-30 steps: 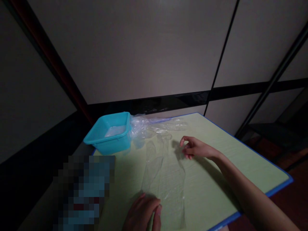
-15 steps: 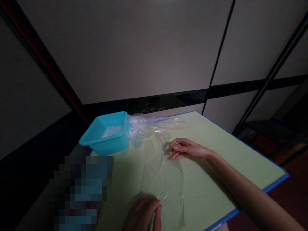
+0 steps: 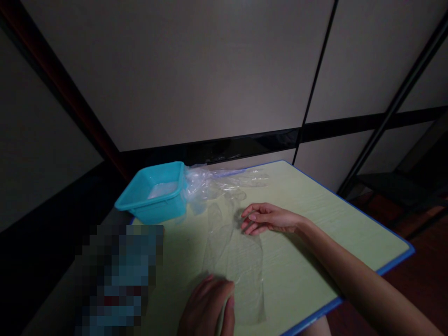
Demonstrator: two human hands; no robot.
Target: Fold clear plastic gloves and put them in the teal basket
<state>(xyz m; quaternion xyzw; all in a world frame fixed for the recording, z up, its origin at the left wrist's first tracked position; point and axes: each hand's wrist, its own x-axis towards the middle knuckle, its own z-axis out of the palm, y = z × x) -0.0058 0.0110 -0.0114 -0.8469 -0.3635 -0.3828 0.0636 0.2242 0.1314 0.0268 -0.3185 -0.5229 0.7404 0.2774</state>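
Observation:
A clear disposable plastic glove (image 3: 245,266) lies spread flat on the pale green table, its finger end pointing away from me and its cuff toward me. At the bottom of the view, my left hand (image 3: 210,305) rests over the left edge of the cuff. Thumb and forefinger come together there on the thin film, though the contact itself is partly hidden. Beside the glove's finger end, on its right, is my right hand (image 3: 268,218); its fingers are loosely bent and apart, holding nothing.
Crumpled clear plastic gloves (image 3: 224,182) lie in a heap at the back edge, against a turquoise basin (image 3: 159,212) with something whitish inside. The table (image 3: 332,238) has a blue rim. Cabinet panels (image 3: 210,79) stand behind it. A blurred-out patch (image 3: 122,275) covers the left side.
My right hand has shifted slightly left, closer to the glove. My left hand stays almost in place at the cuff. The view has moved slightly.

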